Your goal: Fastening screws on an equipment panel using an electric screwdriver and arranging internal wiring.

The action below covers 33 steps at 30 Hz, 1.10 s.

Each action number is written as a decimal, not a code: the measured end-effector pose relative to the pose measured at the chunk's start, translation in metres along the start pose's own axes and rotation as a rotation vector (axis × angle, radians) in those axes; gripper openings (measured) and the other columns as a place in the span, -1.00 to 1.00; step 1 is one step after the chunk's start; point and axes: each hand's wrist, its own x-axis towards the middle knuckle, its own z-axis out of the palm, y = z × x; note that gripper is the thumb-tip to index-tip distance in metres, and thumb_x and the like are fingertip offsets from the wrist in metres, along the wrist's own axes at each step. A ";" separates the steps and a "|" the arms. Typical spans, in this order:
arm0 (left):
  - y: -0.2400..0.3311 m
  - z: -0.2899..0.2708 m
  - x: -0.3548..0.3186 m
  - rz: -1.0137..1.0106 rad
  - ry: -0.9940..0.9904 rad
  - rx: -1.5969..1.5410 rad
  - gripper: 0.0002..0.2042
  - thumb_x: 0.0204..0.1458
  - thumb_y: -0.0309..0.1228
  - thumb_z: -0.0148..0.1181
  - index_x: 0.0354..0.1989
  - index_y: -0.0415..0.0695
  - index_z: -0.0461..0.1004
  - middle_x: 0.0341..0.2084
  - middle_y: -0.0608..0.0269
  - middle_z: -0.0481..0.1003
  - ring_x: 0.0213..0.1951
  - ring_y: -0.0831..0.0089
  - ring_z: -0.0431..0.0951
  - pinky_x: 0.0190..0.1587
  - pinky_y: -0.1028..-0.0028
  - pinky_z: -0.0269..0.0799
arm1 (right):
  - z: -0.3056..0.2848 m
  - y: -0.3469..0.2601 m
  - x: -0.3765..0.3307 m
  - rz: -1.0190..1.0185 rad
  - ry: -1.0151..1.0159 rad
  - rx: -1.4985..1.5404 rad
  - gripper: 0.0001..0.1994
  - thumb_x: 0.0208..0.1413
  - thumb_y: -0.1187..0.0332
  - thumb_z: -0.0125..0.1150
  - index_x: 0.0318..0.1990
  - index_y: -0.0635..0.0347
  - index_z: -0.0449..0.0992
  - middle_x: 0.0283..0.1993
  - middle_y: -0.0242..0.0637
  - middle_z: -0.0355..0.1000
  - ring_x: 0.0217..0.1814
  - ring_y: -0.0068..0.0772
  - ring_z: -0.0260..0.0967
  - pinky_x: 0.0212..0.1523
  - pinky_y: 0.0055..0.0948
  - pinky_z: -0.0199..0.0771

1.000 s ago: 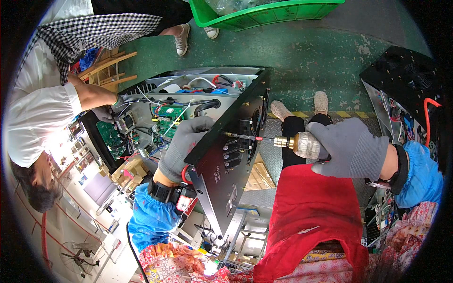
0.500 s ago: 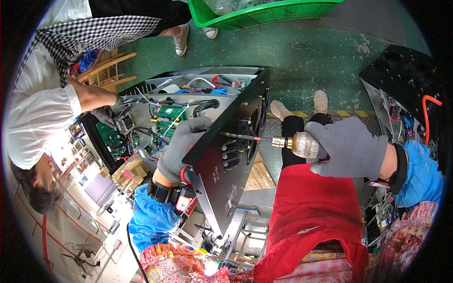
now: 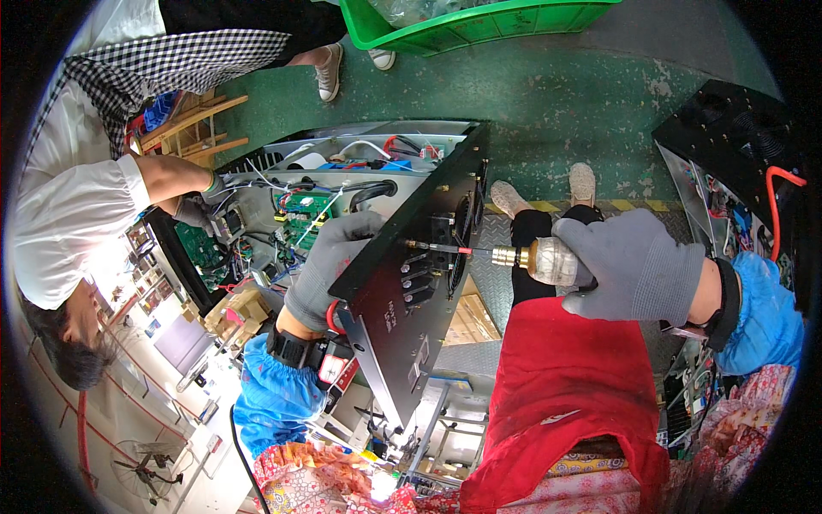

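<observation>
Gloved hands, screwdriver and black panel at an opened equipment chassis.

Right hand (image 3: 638,267), grey glove, fingers wrapped tight round the clear handle of a screwdriver (image 3: 514,255); shaft level, tip set against the black panel (image 3: 419,283), near the panel's middle and just beside its fan grille. Left hand (image 3: 330,261), grey glove, fingers curled close together over the panel's upper edge, thumb hidden behind it. Panel tilted on edge, standing against the open metal chassis (image 3: 342,171) with green circuit boards (image 3: 300,214) and loose wiring inside. Red apron (image 3: 569,385) below the screwdriver. Co-worker's hand (image 3: 195,210) inside the chassis at its far left side. Green crate (image 3: 479,21) on the floor, well apart, at top.
</observation>
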 end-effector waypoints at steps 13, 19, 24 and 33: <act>0.005 0.000 -0.003 -0.066 0.006 -0.146 -0.84 0.11 -0.57 0.15 -0.15 -0.29 0.55 -0.34 0.33 0.57 -0.33 0.65 0.54 -0.27 0.62 0.47 | 0.001 0.001 -0.001 -0.005 0.014 -0.013 -0.35 -0.11 0.03 0.35 0.08 0.29 0.39 -0.41 -0.08 0.55 -0.35 -0.05 0.57 -0.34 -0.19 0.54; -0.005 0.001 -0.002 -0.041 -0.004 -0.102 -0.83 0.12 -0.57 0.15 -0.13 -0.29 0.55 -0.33 0.33 0.57 -0.33 0.65 0.54 -0.26 0.61 0.47 | 0.004 0.003 0.000 -0.008 0.009 0.009 -0.35 -0.11 0.05 0.36 0.08 0.28 0.38 -0.42 -0.09 0.55 -0.35 -0.05 0.57 -0.35 -0.19 0.54; 0.004 0.004 -0.002 -0.013 0.014 0.009 -0.85 0.11 -0.57 0.15 -0.16 -0.29 0.56 -0.32 0.33 0.57 -0.33 0.65 0.53 -0.26 0.63 0.46 | 0.005 0.003 0.000 0.001 0.008 -0.023 -0.36 -0.10 0.05 0.35 0.08 0.28 0.37 -0.41 -0.08 0.55 -0.34 -0.04 0.57 -0.33 -0.19 0.53; 0.000 -0.001 -0.001 -0.040 -0.021 -0.074 -0.85 0.11 -0.56 0.16 -0.16 -0.28 0.55 -0.33 0.34 0.57 -0.32 0.66 0.52 -0.25 0.63 0.45 | 0.005 0.004 0.001 -0.034 0.054 0.022 -0.35 -0.10 0.04 0.35 0.08 0.29 0.37 -0.44 -0.10 0.53 -0.35 -0.04 0.56 -0.34 -0.18 0.53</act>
